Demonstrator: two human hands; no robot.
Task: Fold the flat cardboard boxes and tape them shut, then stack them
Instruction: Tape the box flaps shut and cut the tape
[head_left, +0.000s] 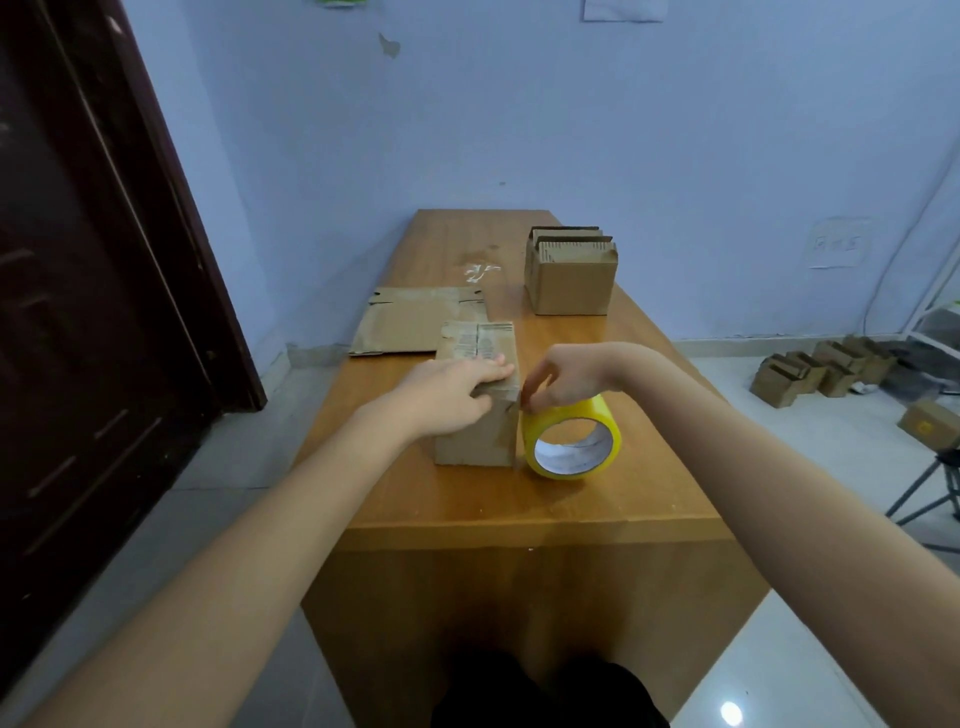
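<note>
I see my left hand (457, 389) lying flat on top of the folded box (480, 395), fingers straight and pressing down near the close edge. My right hand (566, 376) is curled, with its fingertips pinching at the top of the yellow tape roll (571, 439), right by the box's top corner. The roll stands on its edge on the bench (519, 499), touching the right side of the box, and its hole faces me. The box sits in the middle of the bench, near the front. Its long side runs away from me toward the wall, and its printed top faces up. Behind it, on the left, a flat cardboard box (410, 322) lies on the bench and hangs a bit over the left edge. Farther back on the right stands an open box (571, 273) with more flat cardboard standing up inside it. On the floor at the far right I see a bunch of small boxes (826, 369) close together.
</note>
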